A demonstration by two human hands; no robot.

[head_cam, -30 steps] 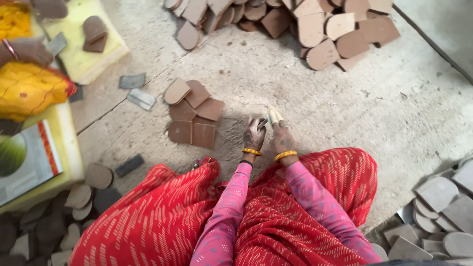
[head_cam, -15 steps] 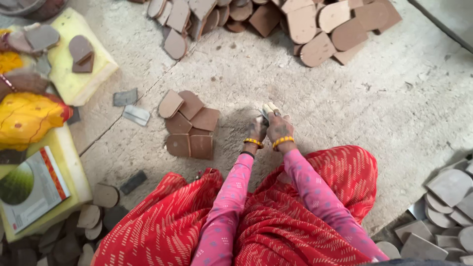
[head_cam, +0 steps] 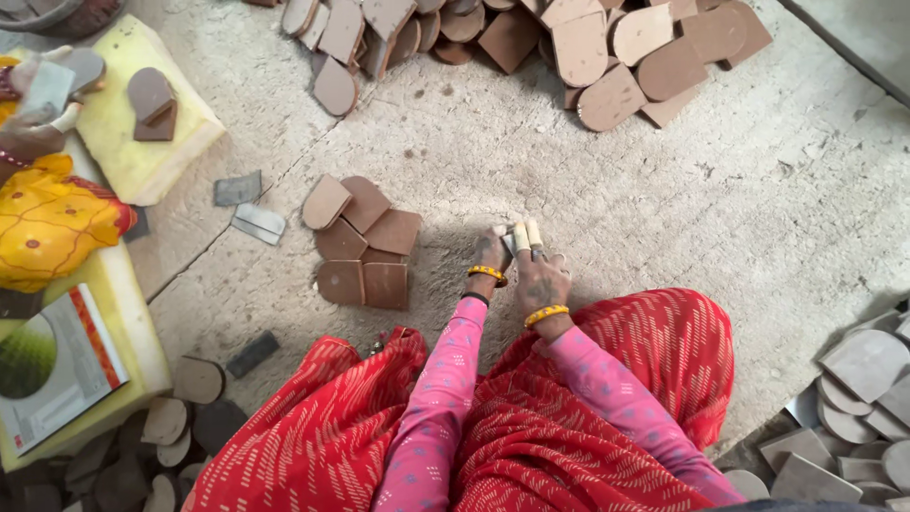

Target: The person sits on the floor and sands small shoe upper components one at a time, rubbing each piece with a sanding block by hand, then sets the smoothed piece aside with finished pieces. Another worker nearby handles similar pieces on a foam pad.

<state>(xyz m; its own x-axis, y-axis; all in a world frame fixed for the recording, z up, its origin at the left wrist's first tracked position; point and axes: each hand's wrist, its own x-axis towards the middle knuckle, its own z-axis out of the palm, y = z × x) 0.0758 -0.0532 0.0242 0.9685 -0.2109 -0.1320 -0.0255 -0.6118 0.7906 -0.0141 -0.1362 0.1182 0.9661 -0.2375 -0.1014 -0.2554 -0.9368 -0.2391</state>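
Note:
My left hand [head_cam: 490, 256] and my right hand [head_cam: 541, 277] are pressed together low over the concrete floor, just past my red-draped knees. Both close on a small dark piece [head_cam: 507, 245] held between them, most of it hidden by the fingers. Pale tape wraps several fingertips of my right hand. Each wrist carries a yellow bangle above a pink sleeve. A small pile of brown heel-shaped pieces [head_cam: 360, 245] lies on the floor just left of my left hand, not touching it.
A big heap of brown pieces [head_cam: 569, 43] lies at the far side. Grey pieces [head_cam: 858, 379] are stacked at the lower right. At the left, another person's hands [head_cam: 38, 95] hold a piece by a yellow foam block [head_cam: 142, 152]; a booklet [head_cam: 52, 360] lies nearby.
My hands stay joined on the small piece at the same spot on the floor. Only the view has shifted slightly.

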